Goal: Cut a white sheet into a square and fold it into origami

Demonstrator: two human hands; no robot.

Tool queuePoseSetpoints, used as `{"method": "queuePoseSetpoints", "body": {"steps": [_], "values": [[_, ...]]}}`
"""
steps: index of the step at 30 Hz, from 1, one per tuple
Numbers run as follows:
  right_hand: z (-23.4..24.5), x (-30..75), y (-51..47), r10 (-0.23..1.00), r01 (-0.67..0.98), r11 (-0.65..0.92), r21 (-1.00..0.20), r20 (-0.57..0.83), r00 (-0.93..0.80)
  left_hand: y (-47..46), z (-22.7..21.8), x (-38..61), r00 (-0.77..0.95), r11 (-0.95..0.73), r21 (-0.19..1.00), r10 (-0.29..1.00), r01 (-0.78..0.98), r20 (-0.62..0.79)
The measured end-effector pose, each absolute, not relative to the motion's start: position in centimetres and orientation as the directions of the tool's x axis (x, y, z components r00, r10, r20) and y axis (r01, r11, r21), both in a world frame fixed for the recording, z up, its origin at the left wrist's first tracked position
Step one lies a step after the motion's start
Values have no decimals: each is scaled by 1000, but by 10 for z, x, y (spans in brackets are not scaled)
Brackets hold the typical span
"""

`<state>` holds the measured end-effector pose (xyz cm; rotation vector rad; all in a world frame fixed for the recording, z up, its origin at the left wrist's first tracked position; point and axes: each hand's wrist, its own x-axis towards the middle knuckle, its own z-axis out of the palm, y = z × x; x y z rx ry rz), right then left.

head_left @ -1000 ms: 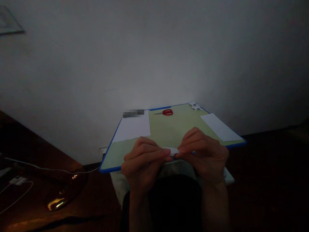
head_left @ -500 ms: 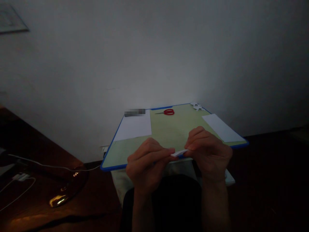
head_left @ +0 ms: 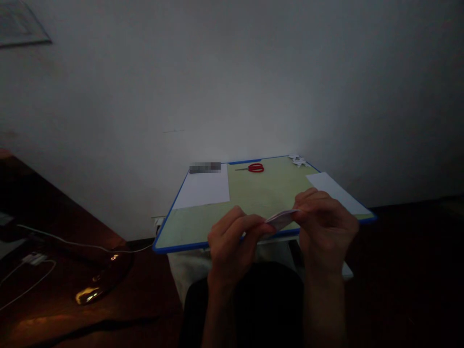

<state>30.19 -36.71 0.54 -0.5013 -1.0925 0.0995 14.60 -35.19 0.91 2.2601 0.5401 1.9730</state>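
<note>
Over the worktop (head_left: 195, 224), I'm watching the left hand (head_left: 230, 249) and right hand (head_left: 328, 224) pinching a small white paper (head_left: 281, 220) by opposite ends, its long axis running between them, neither hand being nearer.

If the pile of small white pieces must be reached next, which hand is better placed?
Probably the right hand: the pile lies far right on the board. That hand and the left hand both pinch white paper.

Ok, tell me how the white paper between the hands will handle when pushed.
The white paper shows a thin edge, so it's probably light and easily creased. It spans from left hand to right hand without obvious sagging, so likely somewhat stiff.
</note>
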Motion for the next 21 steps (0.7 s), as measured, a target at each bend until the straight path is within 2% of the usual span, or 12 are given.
{"method": "queuePoseSetpoints", "body": {"steps": [3,12,17,21], "values": [[5,301,-366,343,195,853,-485,801,491,-349,9,147,106,-910,295,337,291,936],[5,295,-367,398,205,788,-580,735,548,-343,5,145,151,-853,364,443,373,883],[7,297,-370,438,235,772,-591,762,477,-343,5,144,189,-869,395,459,297,868],[7,298,-375,551,205,733,-649,742,381,-347,7,141,187,-839,456,519,298,834]]}}
